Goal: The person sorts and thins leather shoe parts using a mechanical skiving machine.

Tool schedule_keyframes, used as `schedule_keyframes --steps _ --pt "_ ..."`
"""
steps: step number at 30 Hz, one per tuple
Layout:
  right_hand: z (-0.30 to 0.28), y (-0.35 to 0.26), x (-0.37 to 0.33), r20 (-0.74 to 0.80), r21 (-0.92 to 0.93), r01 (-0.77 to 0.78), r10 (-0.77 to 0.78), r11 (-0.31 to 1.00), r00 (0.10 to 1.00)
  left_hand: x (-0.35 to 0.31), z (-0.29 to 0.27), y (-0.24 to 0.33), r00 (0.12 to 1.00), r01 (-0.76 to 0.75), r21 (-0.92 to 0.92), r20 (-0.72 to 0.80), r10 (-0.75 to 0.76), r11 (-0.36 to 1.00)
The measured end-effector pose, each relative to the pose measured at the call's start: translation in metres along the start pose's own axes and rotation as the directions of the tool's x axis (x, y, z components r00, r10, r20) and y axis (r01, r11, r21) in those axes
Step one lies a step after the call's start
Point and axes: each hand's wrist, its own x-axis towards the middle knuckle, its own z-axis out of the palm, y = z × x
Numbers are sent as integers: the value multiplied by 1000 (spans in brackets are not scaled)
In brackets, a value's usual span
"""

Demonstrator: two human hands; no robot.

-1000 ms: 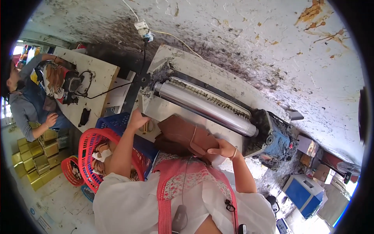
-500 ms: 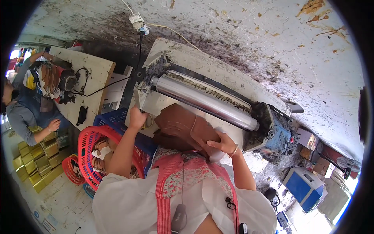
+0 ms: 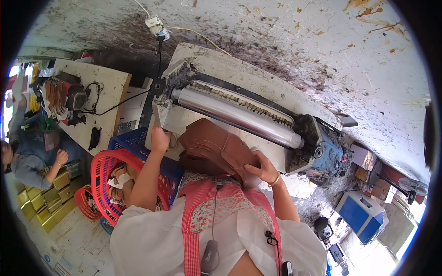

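Note:
My right hand grips the right edge of a stack of brown leather pieces, thumb on top, its other fingers partly hidden. The pieces have pale stitched lines and lie against my apron at the table's front edge. Just beyond them is a machine with a long shiny metal roller. My left hand is closed beside the machine's left end bracket; what its fingers hold is hidden. A roll of tape sits next to that hand.
Left of me stand a red basket with leather scraps and a blue basket. A blue motor housing is at the machine's right end. A co-worker is by another table at far left, near golden boxes.
The view has shifted slightly. My hands keep nearly the same places, and the leather pieces' near right edge is drawn up a little. The co-worker has leaned back, away from the other table.

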Motion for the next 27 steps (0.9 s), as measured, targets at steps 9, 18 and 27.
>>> schedule_keyframes --steps 9,18,27 --pt "8 16 -9 -66 81 -42 47 996 997 -5 11 -14 998 60 45 -18 -59 997" --pt "21 23 -14 -302 9 130 -121 992 946 -17 -92 80 941 -141 508 335 -44 850" --pt "26 0 -7 -466 66 -27 55 997 883 54 -5 210 563 -821 24 205 801 571"
